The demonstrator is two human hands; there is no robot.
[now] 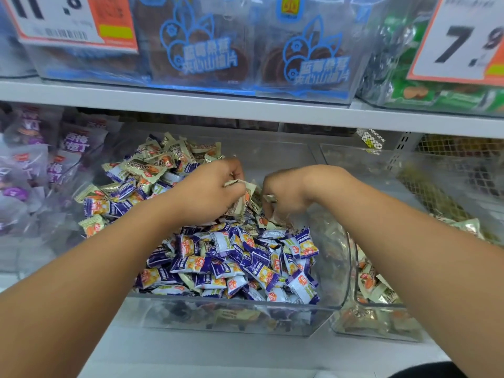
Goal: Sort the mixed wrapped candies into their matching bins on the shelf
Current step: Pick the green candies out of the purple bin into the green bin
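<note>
Picking is the step in hand: both hands work in the middle of the clear plastic bin point(338, 268) on the white shelf point(191, 358), where purple-and-white wrapped candies point(234, 263) fill the near half and pale-green wrapped candies point(163, 162) are heaped toward the back and left. The left hand point(212, 189) is curled around a small bunch of the pale-green wrappers, one crimped end poking out past its fingers. The right hand point(283, 195) has its fingers bent down into the pile, pinching at pale-green pieces just beside the left; exactly how many it holds is hidden.

To do this well, gather only one kind per handful, and check each wrapper's colour before lifting, since the two kinds overlap along the middle. Closing the fingers fully should stop slippery wrappers spilling. The neighbouring clear plastic bin point(381, 309) on the right already holds pale-green pieces, so it looks like the likely destination. Lift clear of the bin wall before crossing over.
</note>
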